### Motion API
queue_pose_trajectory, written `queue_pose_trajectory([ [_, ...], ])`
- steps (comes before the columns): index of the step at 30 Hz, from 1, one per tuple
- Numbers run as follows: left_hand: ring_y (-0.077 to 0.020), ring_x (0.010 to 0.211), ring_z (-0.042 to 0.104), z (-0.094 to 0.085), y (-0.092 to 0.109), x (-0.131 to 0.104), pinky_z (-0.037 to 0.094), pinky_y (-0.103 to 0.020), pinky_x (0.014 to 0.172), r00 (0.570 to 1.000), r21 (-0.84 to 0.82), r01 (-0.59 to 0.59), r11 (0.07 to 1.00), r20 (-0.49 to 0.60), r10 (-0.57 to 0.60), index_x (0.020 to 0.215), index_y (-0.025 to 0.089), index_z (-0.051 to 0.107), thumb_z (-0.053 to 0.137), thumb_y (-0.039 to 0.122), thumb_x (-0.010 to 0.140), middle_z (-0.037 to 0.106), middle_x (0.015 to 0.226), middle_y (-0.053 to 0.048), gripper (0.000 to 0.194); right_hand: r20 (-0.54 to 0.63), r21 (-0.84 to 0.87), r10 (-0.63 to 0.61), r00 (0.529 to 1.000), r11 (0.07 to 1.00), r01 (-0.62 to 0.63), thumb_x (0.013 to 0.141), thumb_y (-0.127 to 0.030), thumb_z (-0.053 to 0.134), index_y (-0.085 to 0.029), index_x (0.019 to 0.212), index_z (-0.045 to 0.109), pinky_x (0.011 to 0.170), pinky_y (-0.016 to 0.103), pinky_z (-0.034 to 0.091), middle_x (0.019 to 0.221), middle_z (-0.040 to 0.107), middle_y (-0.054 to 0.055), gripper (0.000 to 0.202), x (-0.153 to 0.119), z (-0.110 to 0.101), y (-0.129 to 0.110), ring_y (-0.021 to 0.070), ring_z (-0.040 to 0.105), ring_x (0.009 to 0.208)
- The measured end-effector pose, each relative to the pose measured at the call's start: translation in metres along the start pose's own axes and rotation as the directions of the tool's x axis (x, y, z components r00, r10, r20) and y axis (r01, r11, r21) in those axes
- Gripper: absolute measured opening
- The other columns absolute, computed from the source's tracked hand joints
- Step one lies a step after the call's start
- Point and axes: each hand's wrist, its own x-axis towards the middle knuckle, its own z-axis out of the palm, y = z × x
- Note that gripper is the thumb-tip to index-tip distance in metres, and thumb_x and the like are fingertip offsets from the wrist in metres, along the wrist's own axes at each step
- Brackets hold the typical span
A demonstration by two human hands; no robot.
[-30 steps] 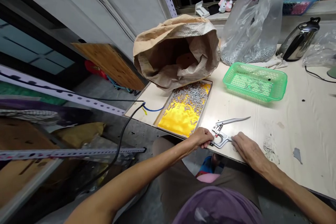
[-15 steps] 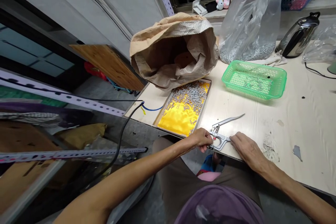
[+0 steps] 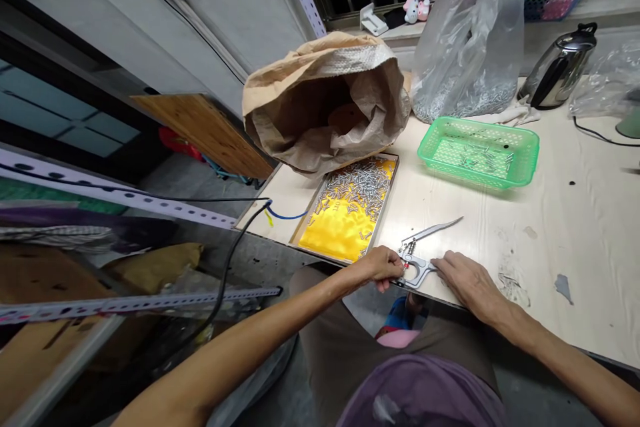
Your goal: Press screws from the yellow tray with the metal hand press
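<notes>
Silver hand pliers [image 3: 424, 268] with a round opening, a coil spring and a small red part lie at the front edge of the table. Their upper handle is spread away from the lower one. My left hand [image 3: 384, 265] is closed in a pinch right at the jaw end; what sits between its fingertips is too small to make out. My right hand [image 3: 463, 280] lies palm down on the table with its fingers on the end of the lower handle. Left of the pliers, a shallow tray [image 3: 295, 235] lined with yellow cloth [image 3: 336, 233] holds many small metal pins [image 3: 363, 183].
A large brown paper sack [image 3: 280, 90] gapes open behind the tray. A green basket [image 3: 525, 170] with some metal pins stands behind the pliers. Further back are a clear plastic bag [image 3: 455, 60] of metal pieces and a steel kettle [image 3: 557, 70]. A black cable [image 3: 230, 267] hangs at the left edge.
The camera view has shifted slightly, so the things on the table appear a little further left. Both hands and the pliers keep almost the same pose.
</notes>
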Motion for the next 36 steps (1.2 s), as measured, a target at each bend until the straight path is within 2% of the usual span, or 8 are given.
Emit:
queue_pose_trajectory([
  [9,-0.0075,0.04,0.051,-0.001,0.014,-0.007,0.046,-0.017,0.046,0.996,0.088,0.086,0.992,-0.026,-0.084,0.066,0.014,0.055,0.058,0.018,0.07,0.046,0.042,0.008,0.007,0.076,-0.021,-0.005,0.997,1.0,0.007,0.09,-0.025,0.049,-0.022,0.107,0.059,0.068,0.03,0.042,0.098,0.059,0.008,0.02,0.003,-0.006,0.007,0.0189,0.053,0.083],
  [13,-0.0072,0.038,0.048,0.0,0.015,-0.01,0.042,-0.016,0.041,0.997,0.059,0.068,0.996,-0.025,-0.067,0.063,0.015,0.053,0.06,0.021,0.071,0.045,0.041,0.008,0.013,0.011,-0.085,0.003,1.0,0.996,-0.002,0.076,-0.055,0.063,-0.018,0.133,0.044,0.09,0.045,0.04,0.14,0.039,0.02,0.07,0.012,-0.008,0.03,0.035,0.038,0.124],
  [17,-0.0065,0.037,0.047,-0.001,0.018,-0.015,0.04,-0.016,0.041,0.998,0.034,0.069,0.997,-0.014,-0.068,0.061,0.015,0.051,0.061,0.022,0.071,0.044,0.041,0.008,0.016,0.054,-0.138,0.002,0.999,0.99,0.006,0.064,-0.068,0.066,-0.013,0.134,0.041,0.094,0.049,0.035,0.131,0.047,0.022,0.092,0.024,-0.009,0.044,0.0372,0.04,0.122],
  [25,-0.0079,0.04,0.048,-0.001,0.02,-0.018,0.043,-0.018,0.045,0.996,0.067,0.086,0.994,-0.031,-0.084,0.06,0.015,0.049,0.061,0.026,0.076,0.044,0.043,0.006,0.023,0.094,-0.146,0.032,0.995,0.989,-0.019,0.057,-0.053,0.079,-0.012,0.112,0.055,0.081,0.04,0.041,0.1,0.058,0.013,0.073,0.031,-0.019,0.034,0.0285,0.051,0.092],
  [28,-0.0126,0.052,0.057,0.004,0.016,-0.022,0.048,-0.023,0.055,0.987,0.305,0.024,0.952,-0.157,0.026,0.064,0.014,0.054,0.057,0.026,0.081,0.052,0.053,0.001,0.022,0.083,-0.084,0.035,0.996,0.996,-0.028,0.063,-0.042,0.079,-0.014,0.102,0.057,0.074,0.035,0.042,0.095,0.057,0.01,0.053,0.025,-0.016,0.03,0.0251,0.05,0.088],
  [31,-0.021,0.081,0.063,0.016,0.016,-0.023,0.05,-0.032,0.074,0.876,0.647,-0.138,0.75,-0.273,0.397,0.074,0.014,0.061,0.052,0.029,0.087,0.063,0.081,-0.007,0.022,0.029,-0.058,0.034,0.999,0.998,-0.032,0.068,-0.032,0.076,-0.015,0.101,0.056,0.072,0.035,0.043,0.093,0.056,0.009,0.042,0.019,-0.01,0.027,0.0244,0.048,0.087],
  [33,-0.0255,0.102,0.057,0.024,0.019,-0.018,0.048,-0.036,0.085,0.772,0.785,-0.251,0.566,-0.19,0.606,0.091,0.014,0.062,0.055,0.031,0.087,0.062,0.103,-0.011,0.019,0.008,-0.063,0.035,0.999,0.997,-0.034,0.069,-0.029,0.074,-0.013,0.104,0.055,0.074,0.036,0.044,0.095,0.056,0.01,0.043,0.016,-0.007,0.026,0.0251,0.048,0.088],
  [36,-0.0279,0.119,0.047,0.031,0.028,-0.004,0.043,-0.038,0.095,0.666,0.859,-0.373,0.352,-0.016,0.746,0.119,0.013,0.05,0.067,0.032,0.079,0.053,0.126,-0.014,0.047,-0.003,-0.06,0.029,1.0,0.998,-0.029,0.07,-0.032,0.073,-0.013,0.113,0.051,0.075,0.037,0.045,0.098,0.056,0.011,0.053,0.012,-0.006,0.026,0.0259,0.049,0.089],
])
